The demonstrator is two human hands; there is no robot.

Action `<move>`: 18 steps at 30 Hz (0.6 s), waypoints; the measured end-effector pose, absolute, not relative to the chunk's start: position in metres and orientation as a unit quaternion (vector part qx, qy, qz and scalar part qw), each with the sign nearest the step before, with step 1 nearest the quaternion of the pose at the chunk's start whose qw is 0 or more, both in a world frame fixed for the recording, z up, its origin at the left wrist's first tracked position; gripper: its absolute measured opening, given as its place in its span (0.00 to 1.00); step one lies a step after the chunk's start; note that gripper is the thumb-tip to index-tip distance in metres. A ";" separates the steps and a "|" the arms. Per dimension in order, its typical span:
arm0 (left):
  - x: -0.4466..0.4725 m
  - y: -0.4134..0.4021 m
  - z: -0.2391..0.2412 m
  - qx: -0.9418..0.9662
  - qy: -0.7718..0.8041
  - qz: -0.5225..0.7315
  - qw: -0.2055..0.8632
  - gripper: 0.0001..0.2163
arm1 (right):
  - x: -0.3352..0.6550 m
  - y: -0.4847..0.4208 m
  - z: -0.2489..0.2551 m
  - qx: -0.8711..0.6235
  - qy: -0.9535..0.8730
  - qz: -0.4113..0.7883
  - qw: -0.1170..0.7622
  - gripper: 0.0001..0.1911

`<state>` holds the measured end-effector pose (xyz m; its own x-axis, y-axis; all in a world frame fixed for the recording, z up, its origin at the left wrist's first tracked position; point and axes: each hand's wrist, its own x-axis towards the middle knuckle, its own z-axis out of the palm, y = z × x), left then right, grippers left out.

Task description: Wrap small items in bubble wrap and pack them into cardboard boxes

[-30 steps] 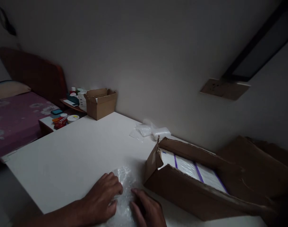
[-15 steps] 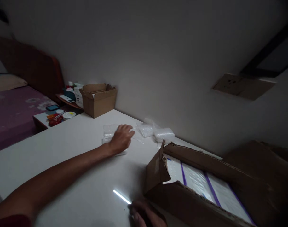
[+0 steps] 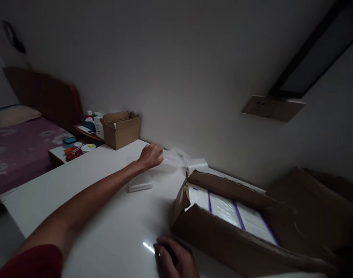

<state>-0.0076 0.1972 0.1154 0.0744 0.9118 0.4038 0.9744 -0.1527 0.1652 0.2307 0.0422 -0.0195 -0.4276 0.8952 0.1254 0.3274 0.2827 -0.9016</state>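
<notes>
My left hand [image 3: 151,155] is stretched far across the white table [image 3: 86,189], its fingers closed on a clear plastic bag [image 3: 176,157] at the pile by the wall. A small white packet [image 3: 140,187] lies on the table under my forearm. My right hand [image 3: 174,259] rests near the front edge, fingers curled around something small that gives off a bright glint [image 3: 148,247]; I cannot make out what it is. Just right of it stands an open cardboard box [image 3: 223,235] with white packets striped in purple [image 3: 228,208] inside.
A smaller open cardboard box [image 3: 121,129] stands at the table's far corner by the wall. Beyond it a low side table [image 3: 60,152] carries jars and small items. A bed with a purple cover [image 3: 17,148] is at left. A box flap [image 3: 315,204] spreads at right.
My left hand has gone from the bubble wrap at the front edge out to the plastic bags by the wall. A white packet now lies mid-table. My right hand stayed near the front edge.
</notes>
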 end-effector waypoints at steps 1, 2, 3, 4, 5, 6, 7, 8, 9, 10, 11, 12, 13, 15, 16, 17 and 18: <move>-0.009 0.176 0.116 -0.739 -0.635 -0.214 0.072 0.08 | 0.231 0.044 -0.015 -0.420 -0.722 0.437 0.333 0.27; -0.009 0.153 0.113 -0.752 -0.621 -0.213 0.066 0.08 | 0.230 0.045 -0.011 -0.420 -0.714 0.449 0.335 0.28; -0.008 0.127 0.106 -0.764 -0.607 -0.209 0.058 0.07 | 0.230 0.047 -0.006 -0.422 -0.703 0.463 0.337 0.29; -0.007 0.100 0.096 -0.776 -0.595 -0.204 0.050 0.07 | 0.229 0.049 -0.002 -0.422 -0.692 0.477 0.340 0.30; -0.005 0.073 0.084 -0.786 -0.584 -0.199 0.041 0.07 | 0.228 0.050 0.002 -0.421 -0.682 0.489 0.345 0.30; -0.002 0.047 0.071 -0.795 -0.572 -0.202 0.030 0.07 | 0.227 0.051 0.006 -0.421 -0.673 0.496 0.353 0.29; 0.002 0.023 0.060 -0.800 -0.559 -0.216 0.020 0.08 | 0.226 0.051 0.009 -0.419 -0.669 0.497 0.361 0.28; 0.006 0.001 0.049 -0.801 -0.552 -0.231 0.009 0.09 | 0.224 0.051 0.011 -0.414 -0.671 0.494 0.367 0.27; 0.011 -0.018 0.041 -0.799 -0.548 -0.247 -0.001 0.09 | 0.223 0.050 0.013 -0.409 -0.675 0.488 0.372 0.25; 0.017 -0.033 0.034 -0.794 -0.548 -0.262 -0.011 0.10 | 0.223 0.050 0.014 -0.405 -0.681 0.482 0.375 0.24; 0.023 -0.046 0.029 -0.788 -0.551 -0.273 -0.021 0.10 | 0.223 0.049 0.014 -0.403 -0.686 0.476 0.375 0.23; 0.029 -0.056 0.026 -0.783 -0.553 -0.283 -0.029 0.09 | 0.223 0.048 0.014 -0.401 -0.690 0.472 0.374 0.21; 0.037 -0.063 0.024 -0.778 -0.555 -0.293 -0.036 0.09 | 0.225 0.046 0.015 -0.401 -0.693 0.469 0.372 0.20; 0.051 -0.073 0.022 -0.771 -0.553 -0.313 -0.050 0.08 | 0.231 0.042 0.015 -0.404 -0.700 0.460 0.368 0.18; 0.058 -0.076 0.022 -0.769 -0.548 -0.323 -0.057 0.08 | 0.237 0.038 0.016 -0.404 -0.709 0.449 0.365 0.16; 0.064 -0.078 0.021 -0.768 -0.543 -0.334 -0.067 0.08 | 0.244 0.033 0.017 -0.399 -0.724 0.432 0.360 0.16; 0.070 -0.080 0.021 -0.766 -0.537 -0.343 -0.079 0.08 | 0.253 0.027 0.017 -0.387 -0.745 0.413 0.353 0.16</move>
